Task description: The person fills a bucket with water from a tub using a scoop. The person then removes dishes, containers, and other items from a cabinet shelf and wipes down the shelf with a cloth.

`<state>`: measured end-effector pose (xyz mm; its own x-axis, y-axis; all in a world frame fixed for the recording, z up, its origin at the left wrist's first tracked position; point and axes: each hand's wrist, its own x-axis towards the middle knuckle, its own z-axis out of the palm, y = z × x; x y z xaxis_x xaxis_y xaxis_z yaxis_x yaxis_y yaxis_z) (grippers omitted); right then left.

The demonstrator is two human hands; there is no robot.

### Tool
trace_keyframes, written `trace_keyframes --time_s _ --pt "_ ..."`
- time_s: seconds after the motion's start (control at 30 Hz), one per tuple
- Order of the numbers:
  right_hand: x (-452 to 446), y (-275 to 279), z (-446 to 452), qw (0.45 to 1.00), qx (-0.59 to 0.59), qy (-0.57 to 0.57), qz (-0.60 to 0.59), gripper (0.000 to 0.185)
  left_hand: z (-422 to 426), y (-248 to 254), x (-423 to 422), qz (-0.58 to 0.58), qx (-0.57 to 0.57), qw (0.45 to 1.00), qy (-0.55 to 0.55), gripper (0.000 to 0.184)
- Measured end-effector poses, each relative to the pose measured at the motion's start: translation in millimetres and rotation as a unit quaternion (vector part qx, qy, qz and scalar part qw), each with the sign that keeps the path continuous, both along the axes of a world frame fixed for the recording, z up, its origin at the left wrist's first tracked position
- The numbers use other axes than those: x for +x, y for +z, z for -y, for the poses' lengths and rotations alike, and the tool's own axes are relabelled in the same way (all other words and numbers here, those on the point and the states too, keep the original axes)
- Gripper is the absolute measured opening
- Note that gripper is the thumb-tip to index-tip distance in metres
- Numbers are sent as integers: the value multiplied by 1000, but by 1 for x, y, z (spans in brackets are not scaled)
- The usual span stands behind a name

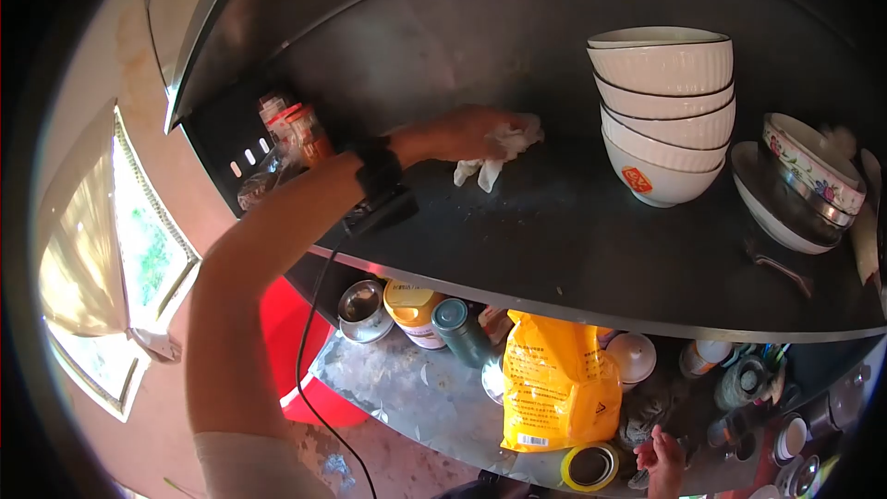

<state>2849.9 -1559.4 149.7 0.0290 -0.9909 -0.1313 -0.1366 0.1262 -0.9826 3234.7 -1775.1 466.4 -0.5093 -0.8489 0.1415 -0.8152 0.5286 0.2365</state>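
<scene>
my left arm [242, 286] was nearest, strap [379, 174] at the wrist, reaching over the shelf [462, 245]. bowls [663, 120] were nested in one stack, probably to save room; the bag [554, 383] sat below, next to the tape [567, 468]. the tissue [511, 137] was bunched, i'd say for padding under the fingers, and was over the shelf, left of the bowls. left hand [462, 133] was partly closed, gripping the tissue, a loose end sticking out. right hand [662, 456] was half open, fingers loosely curled, nothing visible in it, near the tape; couldn't tell if it touched anything.
</scene>
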Motion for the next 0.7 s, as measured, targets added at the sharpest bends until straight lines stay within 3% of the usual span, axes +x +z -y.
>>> trace_keyframes --time_s 0.07,0.1,0.13,0.2,0.27,0.3,0.33,0.37,0.5,0.53,0.57,0.6,0.67,0.7 --pt "-1 -9 0 998 28 -40 29 39 -2 2 -12 19 31 994 105 38" --pt "-2 -11 0 997 -47 -25 -53 40 -4 1 -17 17 31 994 104 38" --pt "-3 -8 1 983 -123 -7 -136 42 -10 1 -22 -9 69 996 61 36" --pt "3 -2 5 989 -102 -3 -105 45 -26 3 -28 -33 105 994 22 35" --pt "8 -6 12 994 -76 4 -79 48 -47 2 -35 4 74 992 -102 34" --pt "13 -20 27 998 -11 -14 63 28 -59 1 -35 0 72 992 -101 34" --pt "16 -28 34 976 54 -34 206 28 -73 1 -29 16 54 989 -134 34" --pt "25 -12 32 970 71 -49 226 17 -82 2 -20 33 37 985 -166 35" --pt "19 -4 24 977 66 -37 200 21 -107 4 55 8 33 999 23 35" --pt "16 11 10 998 -26 -25 56 17 -108 3 79 -31 26 996 80 34" --pt "12 23 2 989 -120 -14 -90 32 -108 2 102 -71 17 988 137 34" --pt "9 28 2 988 -125 -11 -88 32 -108 1 120 -71 12 988 140 34" --pt "4 38 3 984 96 -97 112 21 -109 -1 144 -85 -54 951 291 35" --pt "5 47 1 989 88 -85 84 25 -108 -5 150 34 -100 954 282 39"
